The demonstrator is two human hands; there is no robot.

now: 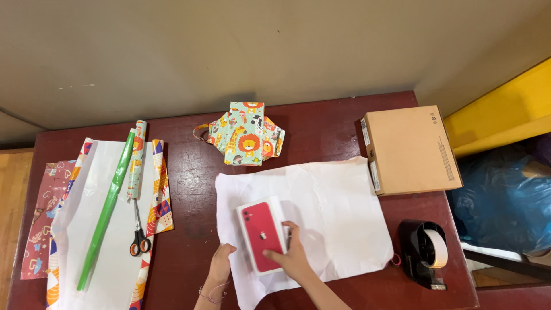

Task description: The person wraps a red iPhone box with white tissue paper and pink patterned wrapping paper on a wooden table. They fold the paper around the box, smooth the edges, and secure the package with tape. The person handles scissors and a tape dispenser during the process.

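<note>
Phone box (262, 235) on white paper (333, 212); right hand (293, 258) fingers pinching its right edge, left hand (221, 261) curled at paper edge

On the dark red counter (321, 123), a brown cardboard box (410, 150) lies at the far right, and a black tape dispenser (425, 254) with a white roll stands nearer, by the right edge. At the far middle sits a parcel wrapped in teal animal-print paper (245, 135). To the left, patterned wrapping sheets (97, 224) lie white side up, carrying a green roll (107, 209), a smaller patterned roll (136, 161) and orange-handled scissors (139, 234).
</note>
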